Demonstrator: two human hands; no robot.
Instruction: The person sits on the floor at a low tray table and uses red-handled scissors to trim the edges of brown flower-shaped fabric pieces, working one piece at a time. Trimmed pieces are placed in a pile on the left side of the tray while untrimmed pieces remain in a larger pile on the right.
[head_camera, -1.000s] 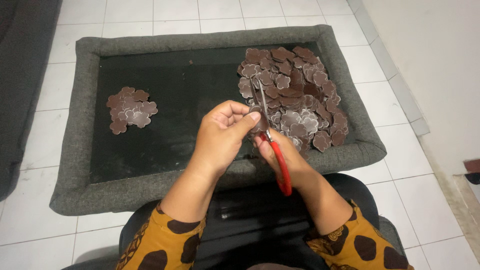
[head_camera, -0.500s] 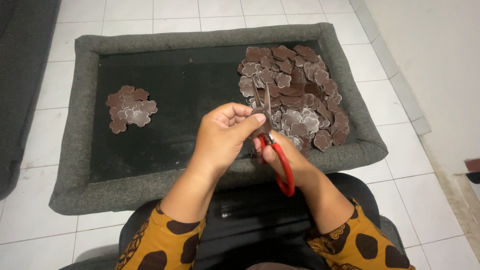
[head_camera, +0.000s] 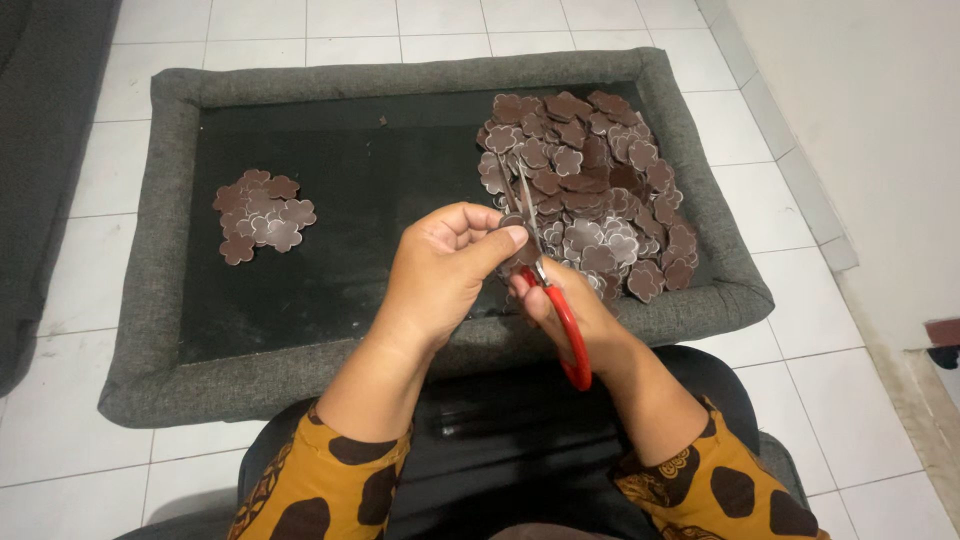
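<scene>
My left hand (head_camera: 440, 270) pinches a small brown flower-shaped piece (head_camera: 520, 250) between thumb and fingers, over the near edge of a grey padded tray (head_camera: 150, 330). My right hand (head_camera: 580, 315) grips red-handled scissors (head_camera: 555, 300); their metal blades point away from me and meet the piece. A large heap of brown flower-shaped pieces (head_camera: 590, 180) lies in the tray's right half, just beyond both hands. A small pile of the same pieces (head_camera: 262, 215) lies at the tray's left. Part of the held piece is hidden by my fingers.
The tray has a black inner surface (head_camera: 370, 210) and stands on a white tiled floor (head_camera: 830, 330). A dark grey mat or cushion (head_camera: 40, 150) lies at the far left. A pale wall with a skirting (head_camera: 860, 120) runs along the right. My lap is dark.
Both hands stay in nearly the same place. The scissors' blades have shifted slightly around the held piece; the piles are unchanged.
</scene>
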